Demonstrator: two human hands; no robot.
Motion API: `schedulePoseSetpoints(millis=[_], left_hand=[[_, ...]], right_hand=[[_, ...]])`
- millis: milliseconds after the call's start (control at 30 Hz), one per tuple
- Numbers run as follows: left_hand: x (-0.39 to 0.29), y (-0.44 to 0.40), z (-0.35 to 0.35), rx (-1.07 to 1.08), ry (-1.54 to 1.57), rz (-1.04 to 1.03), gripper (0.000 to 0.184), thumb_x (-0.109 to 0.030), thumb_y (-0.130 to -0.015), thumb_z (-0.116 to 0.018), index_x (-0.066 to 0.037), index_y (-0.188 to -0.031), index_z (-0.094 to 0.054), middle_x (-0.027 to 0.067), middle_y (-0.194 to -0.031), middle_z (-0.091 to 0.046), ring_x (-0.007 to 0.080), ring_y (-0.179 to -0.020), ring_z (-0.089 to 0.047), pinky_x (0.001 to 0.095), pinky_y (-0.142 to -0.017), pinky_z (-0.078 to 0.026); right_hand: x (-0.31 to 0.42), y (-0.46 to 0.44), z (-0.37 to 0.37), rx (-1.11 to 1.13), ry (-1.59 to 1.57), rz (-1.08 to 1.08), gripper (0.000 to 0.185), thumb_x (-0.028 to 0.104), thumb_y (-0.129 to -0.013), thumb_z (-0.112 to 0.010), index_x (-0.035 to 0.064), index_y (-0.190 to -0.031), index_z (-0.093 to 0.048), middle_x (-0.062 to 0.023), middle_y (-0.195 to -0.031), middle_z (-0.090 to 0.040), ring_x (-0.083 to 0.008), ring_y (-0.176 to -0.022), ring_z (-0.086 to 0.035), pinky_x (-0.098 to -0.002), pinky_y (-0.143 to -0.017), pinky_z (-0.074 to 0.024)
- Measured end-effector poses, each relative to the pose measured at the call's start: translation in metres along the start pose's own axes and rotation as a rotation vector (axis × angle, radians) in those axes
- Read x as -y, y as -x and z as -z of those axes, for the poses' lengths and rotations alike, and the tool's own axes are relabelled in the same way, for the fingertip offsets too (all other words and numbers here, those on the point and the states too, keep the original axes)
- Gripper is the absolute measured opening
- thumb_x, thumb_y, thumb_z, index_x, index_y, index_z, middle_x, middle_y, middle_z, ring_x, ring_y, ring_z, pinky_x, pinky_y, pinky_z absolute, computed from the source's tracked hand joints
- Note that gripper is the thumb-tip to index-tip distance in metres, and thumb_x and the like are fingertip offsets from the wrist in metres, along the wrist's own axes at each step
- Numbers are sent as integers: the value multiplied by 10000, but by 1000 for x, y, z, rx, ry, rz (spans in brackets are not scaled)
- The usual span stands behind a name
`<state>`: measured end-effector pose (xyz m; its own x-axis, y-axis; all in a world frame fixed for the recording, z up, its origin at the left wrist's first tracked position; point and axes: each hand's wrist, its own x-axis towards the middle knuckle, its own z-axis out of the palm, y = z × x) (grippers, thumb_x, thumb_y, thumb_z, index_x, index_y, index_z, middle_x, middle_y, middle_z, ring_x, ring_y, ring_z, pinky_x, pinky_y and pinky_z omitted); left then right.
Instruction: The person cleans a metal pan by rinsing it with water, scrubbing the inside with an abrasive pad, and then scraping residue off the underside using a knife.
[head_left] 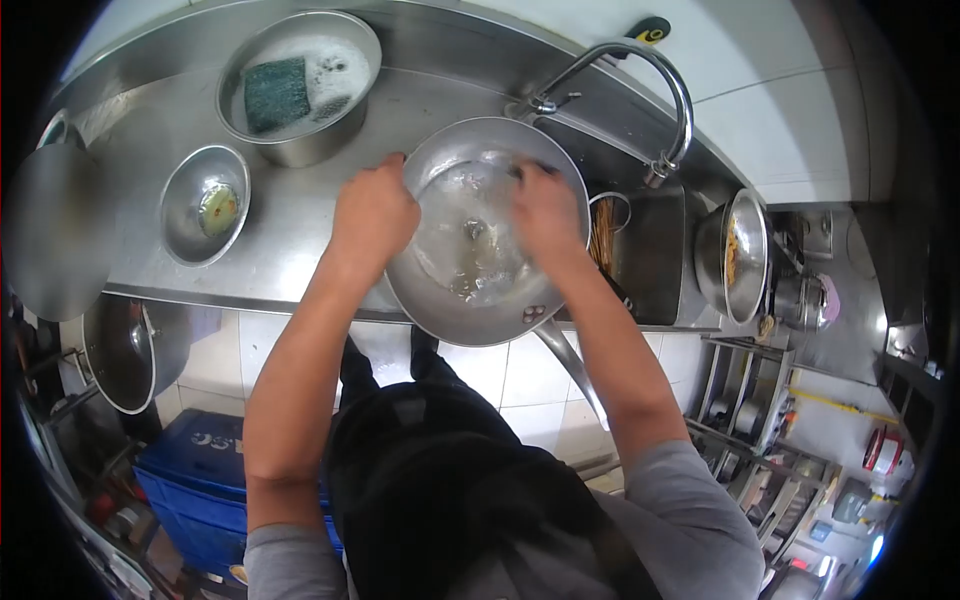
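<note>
A wide metal frying pan (440,300) with a long handle rests at the counter's front edge, beside the sink. Its inside is wet, with cloudy water pooled on the bottom. My left hand (376,215) is closed on the pan's left rim. Inside the pan, toward its right wall, is my right hand (545,215), blurred by motion. Its fingers are curled around something dark at the fingertips that I cannot make out. The pan's handle (572,370) points toward me, just left of my right forearm.
A basin (230,125) of suds holds a green scouring pad (277,94). Nearby stands a small bowl (172,215). A curved faucet (680,100) arches over the sink (655,245), where thin sticks lie. More bowls (745,300) sit at right; a blue bin (190,470) stands below.
</note>
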<state>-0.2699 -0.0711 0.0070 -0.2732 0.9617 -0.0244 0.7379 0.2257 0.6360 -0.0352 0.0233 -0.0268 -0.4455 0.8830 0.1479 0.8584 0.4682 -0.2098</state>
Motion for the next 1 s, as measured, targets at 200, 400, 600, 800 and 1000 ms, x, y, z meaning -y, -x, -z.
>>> schedulePoseSetpoints(millis=[200,400,600,800,1000], left_hand=[[-5,-4,-1,38,6,-6,373,-19,-797,-555,62,-1150,-643,330,-927,-711,498,-912,-699,561,-866,-547],[0,-3,-4,-18,-24,-51,366,-27,-796,-560,56,-1143,-641,317,-912,-715,493,-892,-699,553,-854,-551],[1,-6,-2,-11,-74,-36,408,-38,-801,-560,54,-1190,-643,314,-919,-716,473,-886,-706,558,-853,-552],[-4,-5,-8,20,-51,-65,421,-50,-808,-564,53,-1208,-645,319,-965,-716,476,-915,-707,553,-879,-550],[3,14,-8,26,-46,74,503,-73,-845,-561,87,-1321,-581,351,-1090,-691,503,-1005,-677,536,-940,-532]], right_hand=[[36,-27,-14,71,-41,-10,282,155,-911,-636,22,-1152,-697,-256,-1004,-715,-442,-995,-665,-518,-912,-527],[20,-12,-6,-2,-41,-60,295,152,-871,-678,22,-1135,-696,-228,-990,-733,-422,-1018,-668,-515,-923,-531],[10,-11,11,135,17,-51,346,174,-907,-642,68,-1233,-690,-224,-1104,-725,-421,-1061,-669,-511,-935,-533],[36,-23,-27,-24,-69,72,191,91,-827,-661,36,-1009,-682,-223,-821,-696,-417,-951,-683,-529,-855,-547],[31,49,-24,111,-102,265,139,96,-846,-609,21,-938,-681,-207,-749,-684,-390,-873,-682,-506,-840,-547]])
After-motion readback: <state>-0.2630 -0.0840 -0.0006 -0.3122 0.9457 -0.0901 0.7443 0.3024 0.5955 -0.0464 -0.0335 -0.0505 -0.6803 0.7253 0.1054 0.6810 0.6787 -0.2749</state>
